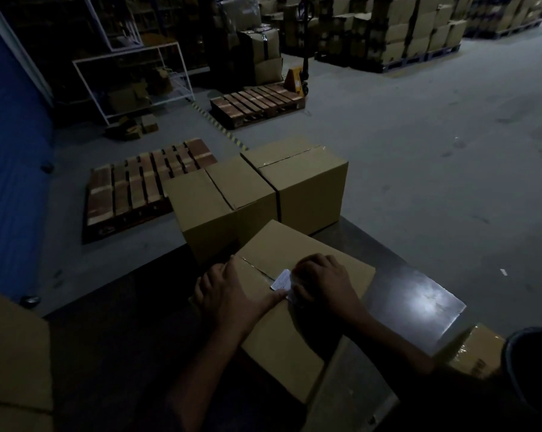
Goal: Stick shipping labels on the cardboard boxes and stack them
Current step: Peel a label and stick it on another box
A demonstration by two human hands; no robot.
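A big dim room holds stacks of boxes point(397, 29) far back. Two wood pallets point(138, 185) lie on the gray floor point(419, 151). Two closed boxes point(257, 188) sit side by side past the dark table point(413, 304). On the table sits a box point(288, 244), taped shut on top. The left hand point(229, 294) rests on the box with fingers bent over its near edge. The right hand point(322, 279) lies curled on the box top. A small white label point(280, 279) lies on the tape line, between both hands, touching them.
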